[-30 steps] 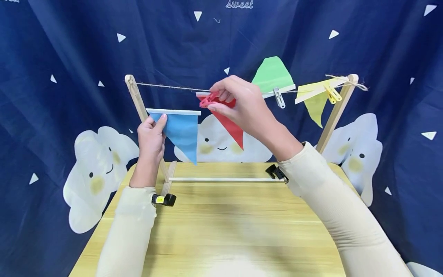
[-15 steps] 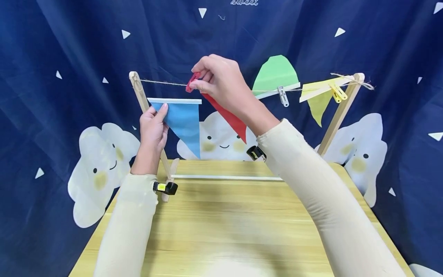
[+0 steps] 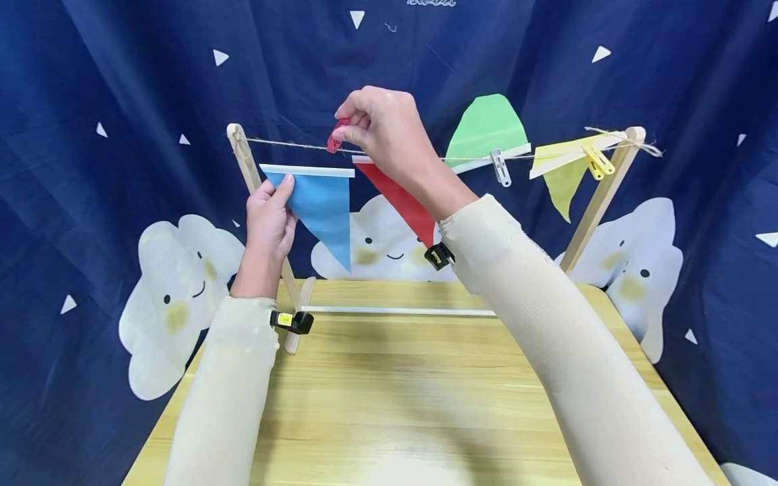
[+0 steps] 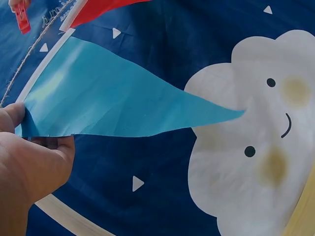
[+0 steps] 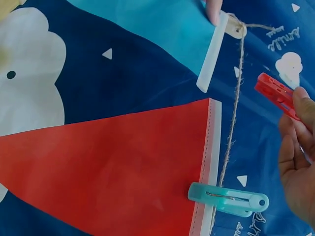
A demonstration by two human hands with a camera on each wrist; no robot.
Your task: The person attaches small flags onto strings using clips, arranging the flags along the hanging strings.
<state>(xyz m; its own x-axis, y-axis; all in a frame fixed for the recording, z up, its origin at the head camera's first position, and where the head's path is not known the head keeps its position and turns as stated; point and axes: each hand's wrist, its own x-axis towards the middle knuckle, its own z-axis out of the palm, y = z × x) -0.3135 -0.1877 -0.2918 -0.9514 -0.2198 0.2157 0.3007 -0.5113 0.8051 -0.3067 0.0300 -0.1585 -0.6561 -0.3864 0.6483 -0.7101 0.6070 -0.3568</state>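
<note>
My left hand (image 3: 270, 217) pinches a blue pennant (image 3: 326, 210) by its upper left corner, thumb in front. The pennant's white top strip lies just below the twine (image 3: 282, 143), apart from it. My right hand (image 3: 389, 128) holds a red clothespin (image 3: 335, 138) between thumb and fingers, at the twine's height in the head view. The right wrist view shows this red clothespin (image 5: 276, 94) apart from the twine. Beside the blue pennant hangs a red pennant (image 3: 406, 201), partly behind my right arm. A teal clothespin (image 5: 226, 197) clips it to the twine.
Wooden posts (image 3: 244, 162) hold the twine's ends above a wooden table (image 3: 377, 378). A green pennant (image 3: 486, 128), flipped upward, has a grey clothespin (image 3: 501, 167). A yellow pennant (image 3: 564, 185) hangs by a yellow clothespin (image 3: 598, 162) near the right post. A white rod (image 3: 395, 311) runs low between the posts.
My left hand has raised the blue pennant closer to the twine. The right hand has moved up and left with the red clothespin, away from the front of the red pennant.
</note>
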